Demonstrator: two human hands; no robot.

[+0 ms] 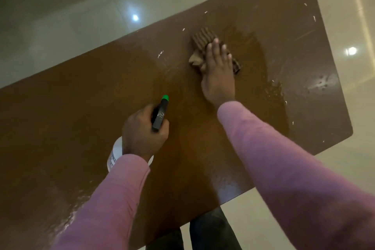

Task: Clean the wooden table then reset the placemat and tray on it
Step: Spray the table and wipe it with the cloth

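The brown wooden table (81, 128) fills most of the view, with wet streaks on its right part and near the lower left. My right hand (219, 73) presses flat, fingers straight, on a ribbed brown cloth (203, 38) lying on the far right part of the table. My left hand (142, 134) grips a spray bottle (160, 113) with a black trigger head and green nozzle tip, held above the table's middle; its white body shows below my wrist. No placemat or tray is in view.
Small white specks (160, 54) dot the table near the far edge and right end. Glossy pale floor tiles (71, 26) surround the table. The table's right end (349, 132) and near edge lie close to my dark trouser legs (209, 231).
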